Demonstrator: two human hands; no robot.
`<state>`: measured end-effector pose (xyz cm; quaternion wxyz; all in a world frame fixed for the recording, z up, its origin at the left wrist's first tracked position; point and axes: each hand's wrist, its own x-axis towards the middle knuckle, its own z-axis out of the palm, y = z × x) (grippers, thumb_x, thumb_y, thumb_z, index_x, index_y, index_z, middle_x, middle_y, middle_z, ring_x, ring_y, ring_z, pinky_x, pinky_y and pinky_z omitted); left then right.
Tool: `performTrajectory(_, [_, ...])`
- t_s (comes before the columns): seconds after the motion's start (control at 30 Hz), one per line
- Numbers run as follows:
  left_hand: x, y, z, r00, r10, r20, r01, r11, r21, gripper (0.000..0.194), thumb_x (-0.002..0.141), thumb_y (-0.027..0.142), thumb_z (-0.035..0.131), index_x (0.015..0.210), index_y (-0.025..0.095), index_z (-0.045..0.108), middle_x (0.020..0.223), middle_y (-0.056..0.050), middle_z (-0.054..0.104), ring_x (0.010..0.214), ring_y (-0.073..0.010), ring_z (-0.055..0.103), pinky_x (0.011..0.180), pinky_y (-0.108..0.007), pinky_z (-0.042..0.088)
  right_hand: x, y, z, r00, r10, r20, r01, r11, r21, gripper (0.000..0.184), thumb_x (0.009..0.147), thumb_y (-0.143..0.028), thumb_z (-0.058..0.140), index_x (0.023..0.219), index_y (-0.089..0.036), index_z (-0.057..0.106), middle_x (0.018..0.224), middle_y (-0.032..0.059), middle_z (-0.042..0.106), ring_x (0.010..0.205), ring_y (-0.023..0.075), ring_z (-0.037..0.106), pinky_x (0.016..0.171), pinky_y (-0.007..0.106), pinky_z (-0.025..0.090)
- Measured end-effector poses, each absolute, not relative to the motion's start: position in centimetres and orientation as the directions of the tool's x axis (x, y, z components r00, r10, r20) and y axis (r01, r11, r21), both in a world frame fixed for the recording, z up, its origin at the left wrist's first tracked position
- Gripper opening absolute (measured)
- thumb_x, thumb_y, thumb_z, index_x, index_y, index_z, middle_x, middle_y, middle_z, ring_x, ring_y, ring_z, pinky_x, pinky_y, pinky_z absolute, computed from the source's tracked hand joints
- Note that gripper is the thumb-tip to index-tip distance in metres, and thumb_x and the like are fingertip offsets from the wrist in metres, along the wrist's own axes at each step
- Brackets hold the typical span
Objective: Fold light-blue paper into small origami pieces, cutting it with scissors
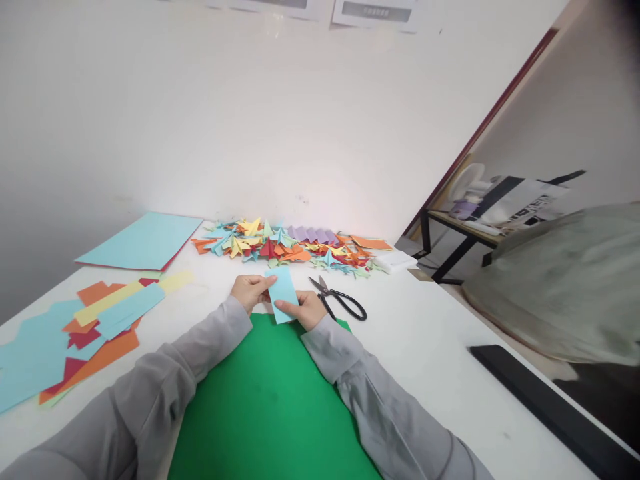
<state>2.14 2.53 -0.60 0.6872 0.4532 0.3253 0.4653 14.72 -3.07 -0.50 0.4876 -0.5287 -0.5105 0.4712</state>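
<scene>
Left hand [250, 292]: thumb and fingers closed on the light blue paper piece [283, 293], pinching its upper left edge, thumb on the near face. Right hand [311, 311]: also clamped on it, thumb laid across the lower part, fingers mostly hidden behind. So you have the piece in both hands, slightly tilted, above the far end of the green sheet [273, 400]. Gray sleeves on both your arms, crossing the sheet's sides.

Just beside your right hand: scissors [327, 291], black handles, blades a bit apart, lying on the white table [420, 347]. Past your hands, along the wall [250, 120]: a long heap of folded paper shapes [270, 248], blue, yellow, orange, red, green, purple. White object [395, 261] at the heap's right end, can't tell what.

Left of you: loose paper pieces [107, 320], overlapping, mixed colors; behind them large blue sheet [143, 241], red showing under its edge. Right side of table: black bar-like object [545, 407]. Beyond the table: shelf [467, 229] with a printed bag [523, 200], and a gray-green draped thing [560, 280]. Printed sheets up on the wall.
</scene>
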Motion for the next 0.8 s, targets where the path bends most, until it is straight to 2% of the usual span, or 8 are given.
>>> performTrajectory(0.17, [2.0,2.68,-0.94,0.414,0.91,0.039,-0.246,0.071,0.967,0.028,0.035,0.024,0.075,0.055,0.01,0.06,0.044,0.0,0.056,0.042,-0.0106,0.052,0.045,-0.024,0.045,14.77,-2.96,-0.75,0.065,0.998,-0.02,0.08,-0.025,-0.997,0.032,0.047,-0.04,0.068,0.054,-0.01,0.059,0.042,-0.0017,0.05,0.038,0.0071,0.04,0.039,0.021,0.028])
performTrajectory(0.3, [1.94,2.64,-0.85,0.384,0.923,0.03,-0.149,0.029,0.988,0.026,0.037,0.026,0.074,0.044,0.011,0.054,0.034,0.002,0.051,0.033,-0.0085,0.047,0.036,-0.02,0.038,14.82,-3.05,-0.8,0.096,0.995,0.034,0.113,0.023,-0.993,0.032,0.05,-0.041,0.067,0.057,-0.01,0.06,0.045,-0.0021,0.051,0.041,0.0067,0.039,0.041,0.021,0.028])
performTrajectory(0.43, [2.04,2.47,-0.62,0.383,0.923,-0.025,-0.177,0.099,0.979,0.028,0.041,0.032,0.072,0.045,0.011,0.054,0.034,0.001,0.051,0.031,-0.0084,0.046,0.036,-0.02,0.039,14.89,-3.08,-0.58,0.048,0.999,0.021,0.086,0.017,-0.996,0.035,0.048,-0.042,0.068,0.061,-0.01,0.061,0.048,-0.0008,0.054,0.042,0.0075,0.04,0.042,0.022,0.029])
performTrajectory(0.6, [2.13,2.68,-0.87,0.367,0.93,-0.009,-0.254,0.11,0.961,0.034,0.05,0.041,0.067,0.044,0.01,0.054,0.037,-0.001,0.052,0.035,-0.0096,0.048,0.037,-0.022,0.04,14.89,-3.0,-0.62,0.008,1.0,0.03,0.096,0.03,-0.995,0.034,0.044,-0.042,0.069,0.051,-0.011,0.057,0.042,-0.0031,0.048,0.04,0.0062,0.036,0.041,0.021,0.027])
performTrajectory(0.8, [2.14,2.71,-0.81,0.332,0.943,-0.018,-0.339,0.138,0.931,0.033,0.048,0.039,0.069,0.052,0.008,0.059,0.046,-0.003,0.057,0.046,-0.0127,0.054,0.048,-0.028,0.046,14.93,-3.02,-0.77,0.025,0.999,0.027,0.115,0.024,-0.993,0.033,0.046,-0.041,0.069,0.051,-0.011,0.056,0.041,-0.0036,0.046,0.039,0.0056,0.035,0.04,0.021,0.025])
